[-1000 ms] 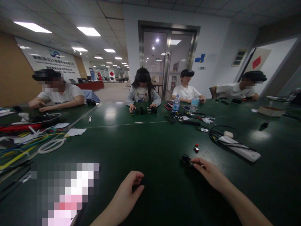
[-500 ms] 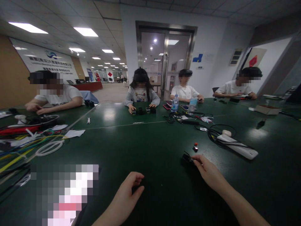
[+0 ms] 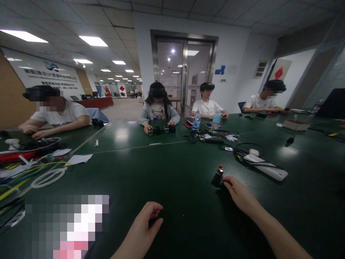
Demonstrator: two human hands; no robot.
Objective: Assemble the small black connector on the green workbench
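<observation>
My right hand (image 3: 239, 194) pinches the edge of a small black object (image 3: 217, 179) between thumb and fingertips, just above the green tabletop (image 3: 185, 180). Its exact kind does not show. Right behind it, partly covered by it, is a small item with an orange top and a shiny front (image 3: 220, 169); I cannot tell if the two touch. My left hand (image 3: 147, 219) rests near the table's front, fingers loosely curled and thumb apart, with nothing in it.
A white power strip (image 3: 265, 167) with black cables lies at right. Two water bottles (image 3: 196, 121) stand farther back. Bundled wires (image 3: 48, 162) and paper (image 3: 79, 159) cover the left side, near a wrench (image 3: 97, 142). Several people sit around the table. A blurred-out patch (image 3: 88, 219) covers the lower left.
My right hand has brought the black object up against or in front of the orange-topped item, turning it more upright. The left hand keeps its pose. The view has shifted slightly right.
</observation>
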